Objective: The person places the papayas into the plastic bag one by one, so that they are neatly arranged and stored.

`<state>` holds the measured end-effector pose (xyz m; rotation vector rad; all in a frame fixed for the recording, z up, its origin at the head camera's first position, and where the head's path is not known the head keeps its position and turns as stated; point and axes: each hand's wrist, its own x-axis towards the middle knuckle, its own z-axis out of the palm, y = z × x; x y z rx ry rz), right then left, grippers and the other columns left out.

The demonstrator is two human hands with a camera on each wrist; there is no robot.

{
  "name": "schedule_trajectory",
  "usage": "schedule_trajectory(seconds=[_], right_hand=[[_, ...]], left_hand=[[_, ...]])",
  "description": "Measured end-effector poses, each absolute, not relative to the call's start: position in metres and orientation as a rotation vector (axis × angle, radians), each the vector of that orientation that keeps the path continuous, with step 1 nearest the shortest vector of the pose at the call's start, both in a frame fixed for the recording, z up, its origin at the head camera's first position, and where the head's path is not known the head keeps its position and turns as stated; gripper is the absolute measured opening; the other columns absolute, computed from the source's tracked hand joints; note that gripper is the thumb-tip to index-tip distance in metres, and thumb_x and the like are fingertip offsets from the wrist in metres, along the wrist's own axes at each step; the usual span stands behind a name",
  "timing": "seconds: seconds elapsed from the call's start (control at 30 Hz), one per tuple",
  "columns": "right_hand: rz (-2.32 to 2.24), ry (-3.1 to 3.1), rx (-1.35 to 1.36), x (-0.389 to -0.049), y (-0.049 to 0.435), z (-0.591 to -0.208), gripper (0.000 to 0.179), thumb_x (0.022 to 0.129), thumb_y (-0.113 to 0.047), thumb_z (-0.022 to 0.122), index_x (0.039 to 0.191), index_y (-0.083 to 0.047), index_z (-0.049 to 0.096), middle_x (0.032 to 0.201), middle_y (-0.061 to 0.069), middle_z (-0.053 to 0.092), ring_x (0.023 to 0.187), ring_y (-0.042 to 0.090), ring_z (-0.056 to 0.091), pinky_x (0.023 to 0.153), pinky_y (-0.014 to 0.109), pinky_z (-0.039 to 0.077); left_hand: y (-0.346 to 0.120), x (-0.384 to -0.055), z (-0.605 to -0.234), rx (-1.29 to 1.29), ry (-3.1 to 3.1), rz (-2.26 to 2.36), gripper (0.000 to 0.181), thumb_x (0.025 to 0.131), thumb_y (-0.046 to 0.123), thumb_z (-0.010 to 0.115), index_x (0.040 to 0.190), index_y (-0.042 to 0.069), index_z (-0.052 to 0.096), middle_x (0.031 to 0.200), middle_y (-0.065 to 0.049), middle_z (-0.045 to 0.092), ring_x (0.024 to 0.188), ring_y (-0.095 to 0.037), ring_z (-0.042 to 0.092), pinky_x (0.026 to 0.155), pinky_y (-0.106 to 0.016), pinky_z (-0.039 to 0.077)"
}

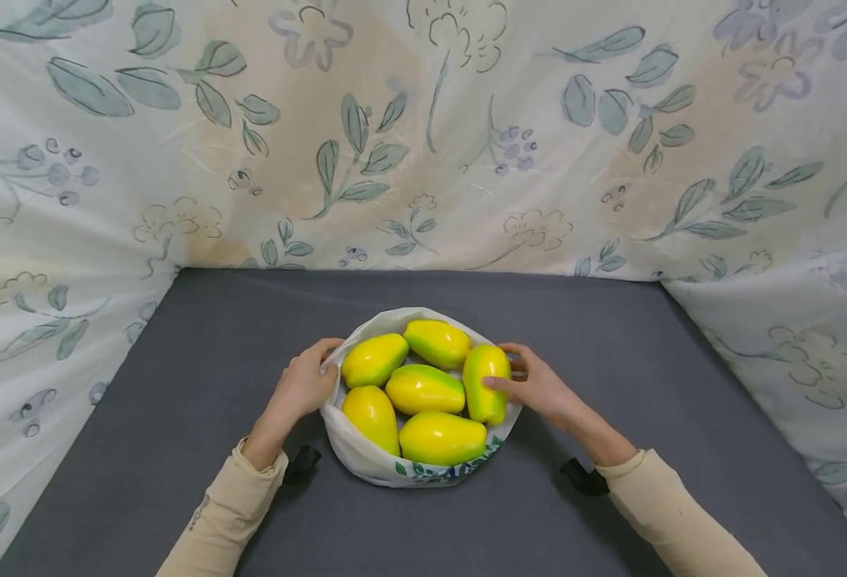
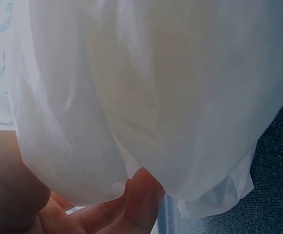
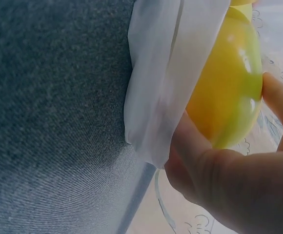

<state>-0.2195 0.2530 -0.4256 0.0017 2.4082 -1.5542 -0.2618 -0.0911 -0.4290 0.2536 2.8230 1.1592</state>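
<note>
A white plastic bag [image 1: 351, 445] with a green leaf print stands open-topped on the dark table, its rim spread around several yellow-green mangoes [image 1: 425, 389]. My left hand [image 1: 308, 381] pinches the bag's left rim. In the left wrist view, its fingers [image 2: 141, 200] show below the thin bag wall [image 2: 146, 97]. On the other side, my right hand [image 1: 538, 385] grips the rightmost mango [image 1: 486, 385], thumb on its near face. The right wrist view has fingers [image 3: 278, 100] touching this mango [image 3: 227, 83] on two sides, one of them beside the bag wall [image 3: 156, 92].
The dark grey tabletop [image 1: 235, 320] stretches around the bag. Behind it and along both sides hangs a floral cloth [image 1: 423, 160]. Black bands sit by both wrists, such as the right one [image 1: 583, 478].
</note>
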Motion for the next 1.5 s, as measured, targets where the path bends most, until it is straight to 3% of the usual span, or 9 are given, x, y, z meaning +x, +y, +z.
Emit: schedule_trajectory(seconds=[0.17,0.43,0.63,0.9,1.1,1.5], right_hand=[[-1.495,2.478,-0.003,-0.214,0.254,-0.432,0.081,0.087,-0.037,0.069,0.146,-0.002,0.026,0.136,0.025,0.039,0.119,0.039,0.044,0.088,0.045,0.046],[-1.433,2.552,-0.016,-0.213,0.25,-0.437,0.08,0.086,-0.039,0.069,0.145,-0.003,0.029,0.13,0.023,0.046,0.116,0.036,0.048,0.087,0.045,0.046],[-1.433,2.552,-0.025,-0.215,0.249,-0.435,0.08,0.086,-0.039,0.07,0.145,-0.004,0.029,0.129,0.023,0.047,0.115,0.035,0.049,0.085,0.043,0.047],[-1.479,2.491,-0.006,-0.215,0.252,-0.429,0.07,0.092,-0.039,0.061,0.146,-0.005,0.031,0.139,0.027,0.038,0.122,0.04,0.044,0.087,0.043,0.047],[-1.401,2.555,-0.008,-0.216,0.254,-0.427,0.074,0.09,-0.045,0.062,0.145,-0.006,0.034,0.139,0.026,0.039,0.124,0.041,0.042,0.091,0.049,0.043],[-1.411,2.533,-0.003,-0.216,0.253,-0.426,0.074,0.09,-0.043,0.063,0.145,-0.004,0.034,0.14,0.027,0.038,0.122,0.041,0.042,0.089,0.046,0.045]], left_hand=[[-0.088,-0.26,-0.432,0.229,2.801,1.151,0.041,0.094,0.007,0.047,0.135,0.005,0.05,0.116,-0.02,0.06,0.073,-0.025,0.055,0.054,-0.031,0.04],[-0.093,-0.26,-0.434,0.265,2.806,1.179,0.042,0.094,0.006,0.047,0.135,0.005,0.05,0.115,-0.02,0.06,0.049,-0.02,0.044,0.048,-0.03,0.038],[-0.093,-0.26,-0.429,0.267,2.816,1.168,0.042,0.094,0.006,0.047,0.136,0.004,0.05,0.115,-0.02,0.06,0.052,-0.02,0.046,0.049,-0.031,0.038],[-0.094,-0.259,-0.428,0.294,2.811,1.17,0.041,0.095,0.006,0.046,0.137,0.003,0.049,0.112,-0.019,0.06,0.052,-0.019,0.045,0.049,-0.03,0.037],[-0.092,-0.259,-0.428,0.274,2.806,1.187,0.041,0.096,0.007,0.047,0.137,0.005,0.049,0.114,-0.019,0.06,0.054,-0.02,0.048,0.05,-0.031,0.038],[-0.093,-0.259,-0.429,0.279,2.821,1.192,0.041,0.095,0.006,0.047,0.136,0.004,0.049,0.115,-0.021,0.06,0.051,-0.019,0.046,0.048,-0.031,0.037]])
